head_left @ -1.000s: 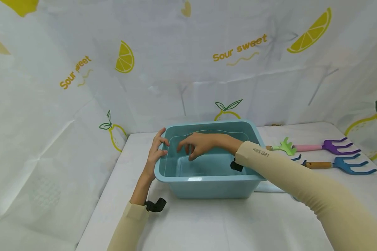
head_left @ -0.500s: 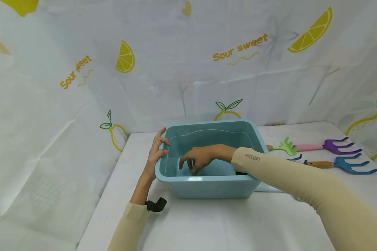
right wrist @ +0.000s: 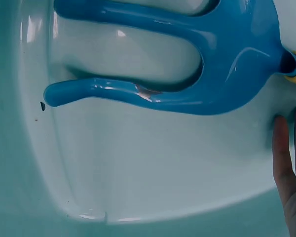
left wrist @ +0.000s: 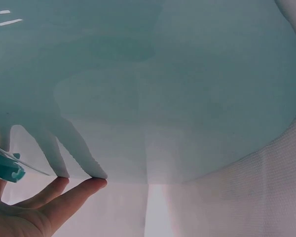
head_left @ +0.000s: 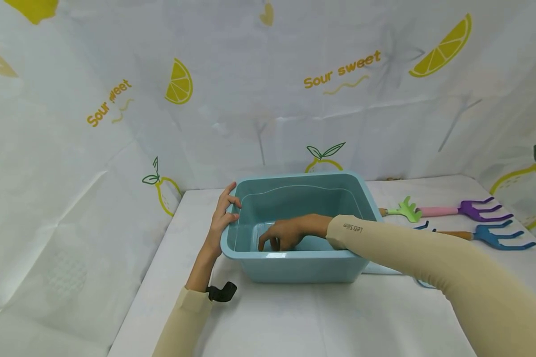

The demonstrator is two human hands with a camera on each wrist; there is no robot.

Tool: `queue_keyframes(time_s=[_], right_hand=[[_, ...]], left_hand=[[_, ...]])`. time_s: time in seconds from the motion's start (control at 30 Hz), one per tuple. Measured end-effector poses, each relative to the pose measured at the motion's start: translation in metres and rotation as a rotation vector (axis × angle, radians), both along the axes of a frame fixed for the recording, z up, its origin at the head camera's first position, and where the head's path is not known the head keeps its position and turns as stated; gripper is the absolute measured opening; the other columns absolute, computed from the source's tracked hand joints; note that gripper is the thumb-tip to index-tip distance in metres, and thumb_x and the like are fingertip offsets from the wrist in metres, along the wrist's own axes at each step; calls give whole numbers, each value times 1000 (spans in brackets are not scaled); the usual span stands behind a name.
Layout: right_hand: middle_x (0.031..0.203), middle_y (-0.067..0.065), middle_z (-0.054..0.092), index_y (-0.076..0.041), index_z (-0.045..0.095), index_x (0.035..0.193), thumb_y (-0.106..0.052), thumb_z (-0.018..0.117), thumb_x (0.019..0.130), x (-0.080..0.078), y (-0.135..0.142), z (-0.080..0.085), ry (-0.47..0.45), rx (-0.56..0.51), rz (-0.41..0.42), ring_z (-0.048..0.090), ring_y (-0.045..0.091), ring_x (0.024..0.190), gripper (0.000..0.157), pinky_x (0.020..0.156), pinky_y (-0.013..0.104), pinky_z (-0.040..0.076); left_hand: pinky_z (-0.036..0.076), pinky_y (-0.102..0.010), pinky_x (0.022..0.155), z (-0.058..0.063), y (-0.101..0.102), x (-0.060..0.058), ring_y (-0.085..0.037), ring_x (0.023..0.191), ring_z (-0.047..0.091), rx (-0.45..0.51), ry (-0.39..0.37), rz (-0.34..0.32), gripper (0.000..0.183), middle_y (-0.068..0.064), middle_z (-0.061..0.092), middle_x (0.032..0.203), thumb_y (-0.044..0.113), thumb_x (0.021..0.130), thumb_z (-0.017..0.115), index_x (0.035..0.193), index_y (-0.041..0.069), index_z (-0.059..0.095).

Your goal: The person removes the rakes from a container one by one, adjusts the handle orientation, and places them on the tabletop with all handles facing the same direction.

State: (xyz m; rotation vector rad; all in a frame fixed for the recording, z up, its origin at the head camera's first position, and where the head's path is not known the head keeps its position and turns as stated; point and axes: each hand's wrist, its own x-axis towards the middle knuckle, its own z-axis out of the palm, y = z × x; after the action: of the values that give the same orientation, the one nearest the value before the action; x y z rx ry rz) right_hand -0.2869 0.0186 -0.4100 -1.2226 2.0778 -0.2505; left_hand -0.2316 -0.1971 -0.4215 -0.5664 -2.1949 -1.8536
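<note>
My left hand (head_left: 220, 220) grips the left rim of a light-blue plastic basin (head_left: 301, 270). In the left wrist view its fingertips (left wrist: 96, 182) press against the basin's outer wall. Down inside the basin is my right hand (head_left: 290, 233), fingers pointing downward, partly hidden by the front wall. The right wrist view shows a blue hand fork (right wrist: 241, 64) lying on the basin floor, with a yellow handle starting at the right edge. My right fingers (right wrist: 282, 163) are spread close beside that handle, apart from the fork as far as I can see. The thumb is out of view.
Right of the basin, a green hand rake (head_left: 406, 209), a purple fork with pink handle (head_left: 471, 208) and a blue fork with wooden handle (head_left: 496, 234) lie on the white-covered table (head_left: 303, 317). A lemon-print sheet (head_left: 250, 99) hangs behind.
My right hand has lowered from rim height to deep inside the basin, shifting slightly right and nearer to me. The left hand and the basin have stayed in place.
</note>
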Motion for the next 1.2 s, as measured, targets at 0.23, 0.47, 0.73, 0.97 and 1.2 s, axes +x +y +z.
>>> queue_keyframes(time_s=[0.23, 0.47, 0.73, 0.97, 1.2], right_hand=[[107, 1, 70, -28, 59, 140, 6, 59, 94, 2, 1, -2, -55, 10, -11, 60, 10, 76, 57, 62, 25, 48], [105, -2, 67, -32, 58, 138, 5, 60, 94, 2, 1, -2, -82, 21, -24, 57, 11, 76, 58, 61, 25, 46], [105, -1, 67, -32, 57, 137, 4, 61, 93, 0, 2, -2, -115, 20, -26, 58, 11, 80, 57, 63, 26, 47], [108, 1, 67, -33, 57, 137, 10, 61, 88, -3, 3, 4, -138, 16, -56, 63, 15, 83, 65, 66, 33, 54], [121, 4, 64, -30, 55, 142, -3, 68, 94, -9, 2, 13, -105, -41, -52, 65, 19, 99, 57, 76, 32, 56]], left_hand=[[17, -67, 119, 0, 1, 1, -32, 158, 18, 3, -4, -3, 33, 4, 20, 171, 14, 80, 40, 108, -3, 45], [16, -65, 119, 0, -1, 1, -32, 158, 17, 21, 7, -10, 31, 3, 20, 171, 14, 81, 41, 107, -2, 45], [17, -64, 118, 1, 1, 2, -33, 158, 17, 18, 2, -17, 31, 3, 18, 172, 13, 81, 40, 107, -2, 44], [17, -64, 118, 2, 1, 2, -33, 158, 16, 23, -4, -22, 32, 3, 18, 172, 13, 81, 40, 108, -4, 44], [16, -67, 119, 1, 1, 1, -33, 159, 14, 22, -5, -19, 33, 2, 17, 172, 13, 81, 40, 109, -4, 44]])
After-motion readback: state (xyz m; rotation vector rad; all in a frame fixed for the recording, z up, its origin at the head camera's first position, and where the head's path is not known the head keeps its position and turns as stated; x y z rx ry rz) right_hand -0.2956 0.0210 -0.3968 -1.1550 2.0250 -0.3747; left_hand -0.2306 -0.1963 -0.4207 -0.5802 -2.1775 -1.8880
